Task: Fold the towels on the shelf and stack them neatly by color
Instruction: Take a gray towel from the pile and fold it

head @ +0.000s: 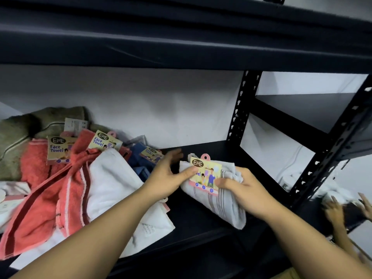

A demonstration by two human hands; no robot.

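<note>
A folded white towel [223, 204] with faint stripes lies on the black shelf [193, 220], a yellow "Face Towel" card [205, 174] on top of it. My left hand [171, 176] has its thumb pressed on the card's left edge, fingers stretched out behind. My right hand [243, 188] grips the towel's right side, thumb on the card. To the left sits a loose heap: a coral-red towel [48, 200], a plain white towel [114, 188], a blue towel [141, 158] and an olive-green towel [18, 133].
A black perforated upright [239, 115] stands behind the folded towel, another post [330, 156] at the right. Beyond that post, another person's hands [342, 208] handle white cloth on the neighbouring shelf. The shelf board above [181, 37] hangs low overhead.
</note>
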